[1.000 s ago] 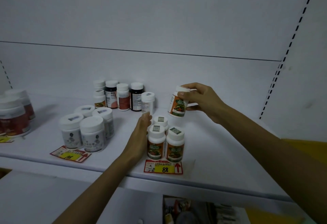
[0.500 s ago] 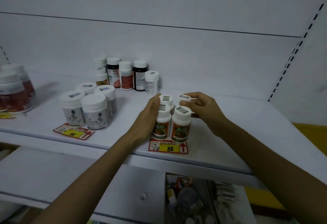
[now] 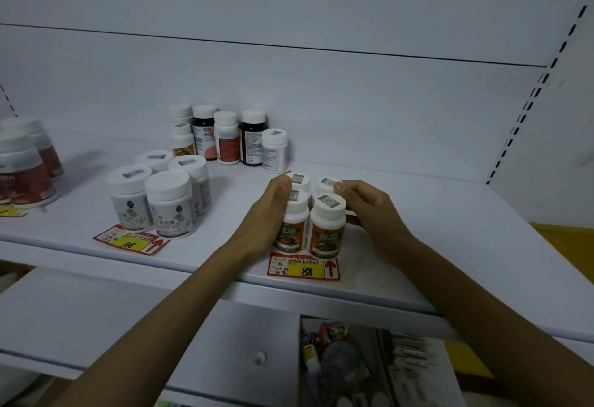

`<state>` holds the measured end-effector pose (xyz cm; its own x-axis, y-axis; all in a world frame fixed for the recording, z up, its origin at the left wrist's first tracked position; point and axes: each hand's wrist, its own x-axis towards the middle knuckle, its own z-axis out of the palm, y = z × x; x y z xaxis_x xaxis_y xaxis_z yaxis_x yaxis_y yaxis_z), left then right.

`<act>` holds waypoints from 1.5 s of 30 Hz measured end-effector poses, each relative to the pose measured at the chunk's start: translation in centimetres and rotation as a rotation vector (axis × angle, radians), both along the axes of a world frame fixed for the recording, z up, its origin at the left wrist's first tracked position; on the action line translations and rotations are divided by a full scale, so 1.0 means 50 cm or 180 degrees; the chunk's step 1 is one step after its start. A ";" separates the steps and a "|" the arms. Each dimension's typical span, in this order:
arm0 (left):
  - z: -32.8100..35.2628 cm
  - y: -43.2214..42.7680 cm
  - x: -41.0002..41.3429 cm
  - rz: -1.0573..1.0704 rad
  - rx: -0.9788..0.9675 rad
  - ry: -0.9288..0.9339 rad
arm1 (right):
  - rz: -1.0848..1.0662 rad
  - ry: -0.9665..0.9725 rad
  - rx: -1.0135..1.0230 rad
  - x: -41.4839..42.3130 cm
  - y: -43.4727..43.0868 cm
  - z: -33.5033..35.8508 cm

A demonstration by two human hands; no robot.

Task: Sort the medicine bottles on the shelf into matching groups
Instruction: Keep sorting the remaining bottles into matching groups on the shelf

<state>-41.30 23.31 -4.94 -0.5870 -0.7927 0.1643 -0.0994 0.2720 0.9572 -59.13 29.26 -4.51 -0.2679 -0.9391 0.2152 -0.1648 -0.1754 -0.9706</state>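
The fingers (image 3: pixel 340 187) of the right hand (image 3: pixel 374 217) curl round the rear-right orange-label bottle (image 3: pixel 324 182), apparently seating it in a square of four behind the 88 price tag (image 3: pixel 303 267) on the shelf (image 3: pixel 434 246). The left hand (image 3: pixel 268 213), fingers straight and together, braces the square's left side. The likely next move is to let go and fetch the matching bottle (image 3: pixel 182 142) from the mixed cluster (image 3: pixel 226 136) at the back.

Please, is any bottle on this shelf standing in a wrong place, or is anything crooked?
One orange-label bottle stands in the mixed cluster at the back, away from the four matching bottles between the left hand and right hand. The 108 price tag lies crooked to the shelf edge.
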 end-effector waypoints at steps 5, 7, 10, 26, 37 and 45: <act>0.004 0.006 0.002 0.0012 -0.0016 -0.0016 | -0.0056 0.0012 -0.0067 0.006 0.003 -0.004; 0.004 0.008 0.004 0.0013 0.0016 0.0001 | -0.0107 0.0018 -0.0098 0.009 0.005 -0.008; 0.006 0.014 0.007 0.0060 0.0034 0.0059 | -0.0182 0.0130 -0.0137 0.014 0.009 -0.012; 0.017 0.013 0.006 0.0314 0.0286 0.0592 | -0.0400 -0.0071 0.0103 0.009 0.014 -0.010; 0.011 -0.065 -0.005 0.0504 0.0187 0.0445 | -0.0609 -0.0241 0.0205 0.016 -0.012 0.035; 0.000 -0.144 0.026 0.0916 0.0011 0.0156 | -0.0375 0.0994 0.0442 0.044 -0.128 0.153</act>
